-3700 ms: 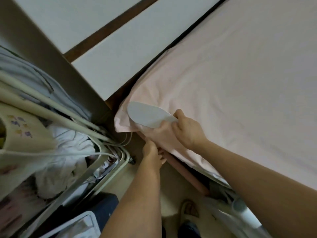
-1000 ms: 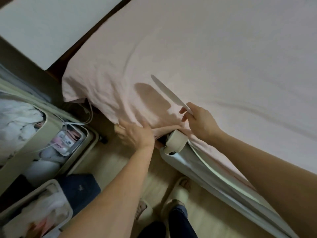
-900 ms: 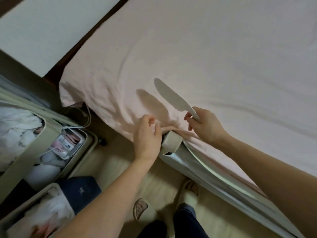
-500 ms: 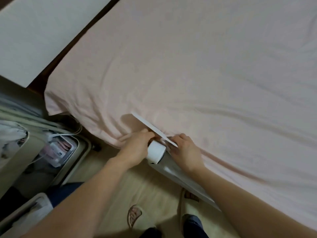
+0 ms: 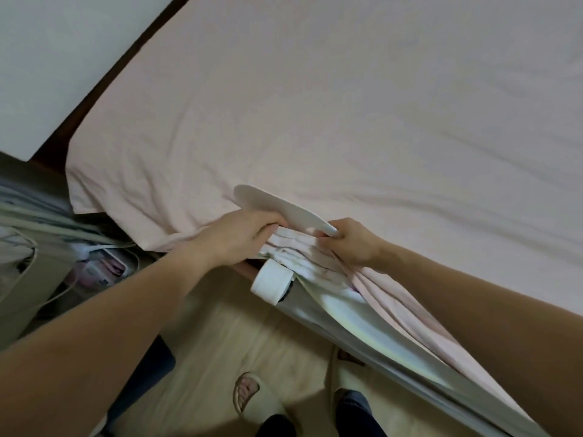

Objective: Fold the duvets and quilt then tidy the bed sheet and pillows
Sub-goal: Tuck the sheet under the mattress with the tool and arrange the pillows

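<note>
Pink bed sheet [image 5: 347, 121] lies spread over the bed, its near edge bunched at the bedside. Left hand [image 5: 239, 234] curls its grip round the gathered sheet edge there. Right hand [image 5: 353, 244], just beside it, has its grip clamped on the handle of a flat white paddle [image 5: 277, 209], blade lying on the sheet. White roll [image 5: 273, 280] sits just below the hands, at the bed's edge.
</note>
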`<state>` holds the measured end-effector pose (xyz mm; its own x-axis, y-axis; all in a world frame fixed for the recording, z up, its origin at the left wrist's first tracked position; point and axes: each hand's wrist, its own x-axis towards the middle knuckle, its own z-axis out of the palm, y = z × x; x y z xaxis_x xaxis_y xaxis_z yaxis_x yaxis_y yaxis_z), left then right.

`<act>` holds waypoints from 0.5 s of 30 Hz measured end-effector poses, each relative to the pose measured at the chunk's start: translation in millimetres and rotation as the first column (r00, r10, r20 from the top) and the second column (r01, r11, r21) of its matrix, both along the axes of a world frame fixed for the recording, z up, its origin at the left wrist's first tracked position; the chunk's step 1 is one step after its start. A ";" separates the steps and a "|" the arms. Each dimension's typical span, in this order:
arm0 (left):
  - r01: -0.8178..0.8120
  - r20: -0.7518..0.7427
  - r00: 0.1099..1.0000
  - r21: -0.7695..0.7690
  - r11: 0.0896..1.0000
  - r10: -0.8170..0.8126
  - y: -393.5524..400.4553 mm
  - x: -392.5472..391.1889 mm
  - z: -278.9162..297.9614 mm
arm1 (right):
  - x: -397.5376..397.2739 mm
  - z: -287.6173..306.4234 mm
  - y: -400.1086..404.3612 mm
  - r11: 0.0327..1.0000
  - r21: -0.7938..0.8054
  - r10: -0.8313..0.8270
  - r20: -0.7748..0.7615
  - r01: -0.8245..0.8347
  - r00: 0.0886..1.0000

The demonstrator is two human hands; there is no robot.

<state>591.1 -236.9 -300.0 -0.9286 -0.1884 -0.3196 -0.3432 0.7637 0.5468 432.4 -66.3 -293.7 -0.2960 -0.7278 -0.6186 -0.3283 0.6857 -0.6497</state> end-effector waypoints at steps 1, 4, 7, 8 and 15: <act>-0.030 0.036 0.999 0.046 0.998 0.028 -3.5 -5.0 5.3 | -1.3 3.3 -0.6 1.000 0.009 -0.022 0.034 0.022 0.999; -0.063 0.133 0.990 0.143 0.988 0.044 -11.7 -14.1 9.9 | -3.1 9.5 1.4 0.998 0.038 -0.055 0.111 0.051 0.992; -0.097 0.249 0.968 0.293 0.951 0.022 -8.9 -14.4 12.6 | 4.7 14.7 2.8 0.999 0.031 -0.046 0.137 0.042 0.990; -0.098 0.296 0.955 0.327 0.940 -0.004 -7.4 -11.4 13.1 | 9.2 15.0 2.9 0.999 0.011 -0.046 0.146 0.045 0.988; -0.094 0.321 0.946 0.397 0.913 -0.042 6.8 6.0 13.7 | 43.6 6.0 9.8 0.996 -0.002 0.091 0.161 -0.092 0.983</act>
